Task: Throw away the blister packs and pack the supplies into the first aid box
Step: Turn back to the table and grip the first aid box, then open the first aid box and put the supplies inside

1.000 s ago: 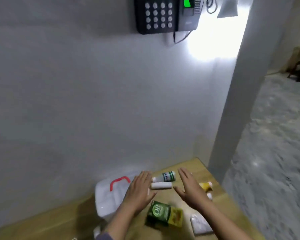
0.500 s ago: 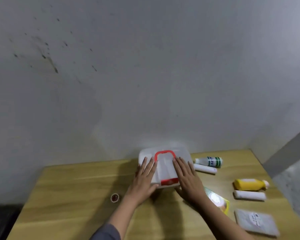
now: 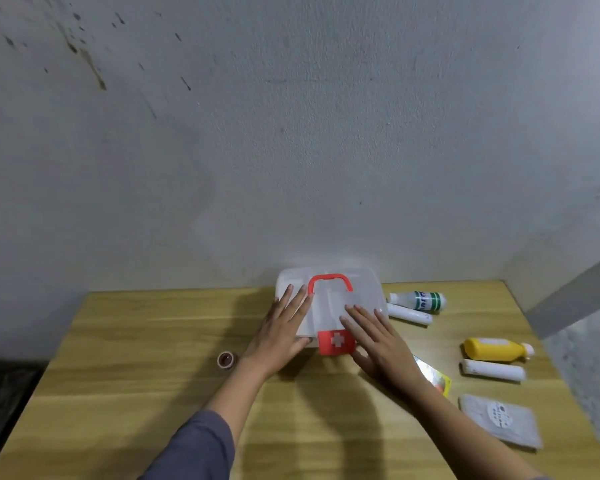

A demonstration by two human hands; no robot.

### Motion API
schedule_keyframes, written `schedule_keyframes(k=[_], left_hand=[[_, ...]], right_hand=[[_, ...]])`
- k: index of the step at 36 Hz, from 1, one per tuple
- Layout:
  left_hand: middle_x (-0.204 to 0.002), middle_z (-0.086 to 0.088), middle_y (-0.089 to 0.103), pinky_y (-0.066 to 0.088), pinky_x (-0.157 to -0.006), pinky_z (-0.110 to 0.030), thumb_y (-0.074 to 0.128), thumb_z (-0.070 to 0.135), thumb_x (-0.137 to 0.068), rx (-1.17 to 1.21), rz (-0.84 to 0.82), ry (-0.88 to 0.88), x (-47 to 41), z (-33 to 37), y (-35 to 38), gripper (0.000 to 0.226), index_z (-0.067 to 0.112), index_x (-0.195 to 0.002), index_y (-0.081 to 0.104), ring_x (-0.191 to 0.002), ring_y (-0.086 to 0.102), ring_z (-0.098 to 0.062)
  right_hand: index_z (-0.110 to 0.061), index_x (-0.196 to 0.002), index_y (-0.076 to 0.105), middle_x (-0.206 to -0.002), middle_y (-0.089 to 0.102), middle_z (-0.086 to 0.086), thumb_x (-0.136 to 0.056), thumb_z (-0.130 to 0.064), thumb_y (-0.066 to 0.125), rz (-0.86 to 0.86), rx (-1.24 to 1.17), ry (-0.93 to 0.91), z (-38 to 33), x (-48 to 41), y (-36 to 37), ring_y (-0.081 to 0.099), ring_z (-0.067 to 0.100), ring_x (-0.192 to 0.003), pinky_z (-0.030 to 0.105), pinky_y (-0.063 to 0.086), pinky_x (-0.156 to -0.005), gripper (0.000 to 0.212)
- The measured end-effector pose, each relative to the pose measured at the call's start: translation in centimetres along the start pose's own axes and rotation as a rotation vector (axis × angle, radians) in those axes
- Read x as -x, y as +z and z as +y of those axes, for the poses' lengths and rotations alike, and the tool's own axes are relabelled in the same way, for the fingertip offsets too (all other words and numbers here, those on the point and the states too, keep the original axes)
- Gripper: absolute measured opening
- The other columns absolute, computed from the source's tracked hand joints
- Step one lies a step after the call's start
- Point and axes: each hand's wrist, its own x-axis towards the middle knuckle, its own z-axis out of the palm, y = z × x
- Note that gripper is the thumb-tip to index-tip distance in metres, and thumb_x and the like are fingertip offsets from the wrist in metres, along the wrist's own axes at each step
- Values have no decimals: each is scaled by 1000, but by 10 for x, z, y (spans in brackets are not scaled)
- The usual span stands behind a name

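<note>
A white first aid box [image 3: 361, 285] with a red handle and a red cross latch lies closed against the wall. My left hand [image 3: 281, 336] rests flat on its left side, fingers spread. My right hand [image 3: 378, 337] lies flat on its right side beside the latch. To the right lie a green-labelled white bottle [image 3: 420, 301], a white roll [image 3: 409, 315], a yellow bottle [image 3: 496, 348], a second white roll [image 3: 492, 370], a grey gauze packet [image 3: 499, 422] and a green-yellow pack [image 3: 435, 377] partly under my right forearm.
A small roll of brown tape [image 3: 226, 359] sits left of my left wrist. The wooden table [image 3: 136, 358] ends at the wall behind the box. Beyond its right edge there is a drop to a grey floor [image 3: 593, 358].
The view swung down and left onto the table. Both hands moved from above the loose supplies onto the lid of the box and settled flat there.
</note>
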Motion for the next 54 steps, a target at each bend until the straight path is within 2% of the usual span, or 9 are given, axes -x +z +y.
schedule_keyframes(k=[4,8,14,25,33,41,45,49,54], left_hand=[[-153,4,-13,-3,-117,-29,59,33,-88,76,14,-49,3,2,0,86,14,-146,-1,-140,-22,-11],[-152,2,-19,0,-115,-21,64,32,-84,253,103,-228,9,9,4,96,11,-145,-7,-142,-14,-11],[-157,-2,-14,9,-111,-23,72,38,-76,558,142,-473,17,24,5,113,12,-145,-15,-144,-4,-15],[-142,1,44,41,-104,-42,68,70,-62,821,164,-614,33,10,18,103,30,-143,20,-129,43,-17],[-135,11,48,41,-105,-40,68,51,-76,918,175,-488,37,15,17,71,37,-136,33,-125,45,-4],[-153,16,9,17,-118,-39,62,65,-70,969,102,-558,39,15,21,103,31,-146,2,-142,12,-4],[-157,10,11,19,-118,-41,61,70,-66,982,92,-573,40,14,21,108,30,-147,3,-142,14,-4],[-149,25,13,20,-118,-39,65,58,-73,992,110,-541,41,16,20,92,38,-144,9,-140,16,0],[-153,19,19,23,-116,-42,67,62,-70,996,115,-525,45,12,26,82,62,-131,12,-140,20,0]], right_hand=[[-19,-124,55,-136,53,9,-86,-26,60,120,-118,-87,0,1,3,48,23,-128,43,37,-109,39],[-13,-112,66,-123,64,11,-93,-25,47,176,-173,-79,-1,-6,0,60,25,-116,46,47,-98,30],[-12,-104,71,-114,70,6,-83,-22,62,126,-235,-16,-3,-13,-14,65,19,-108,40,56,-89,25],[-13,-105,71,-112,71,3,-86,-34,51,201,-389,17,-12,-41,-73,67,15,-104,33,49,-98,34],[-20,-113,67,-113,70,6,-85,-20,64,322,-419,175,9,-94,-100,66,23,-105,40,51,-95,28],[-7,-111,67,-119,66,13,-88,-10,61,386,-440,347,41,-117,-90,60,20,-115,26,43,-102,25],[-4,-104,70,-111,70,14,-87,-8,61,526,-564,507,50,-108,-81,62,8,-93,-2,39,-82,20],[-7,-107,69,-103,69,5,-85,-10,64,605,-785,678,55,-104,-73,57,-20,-76,0,42,-74,23],[-2,-109,67,-107,65,2,-84,-11,66,612,-930,729,61,-110,-70,58,-23,-76,2,45,-79,27]])
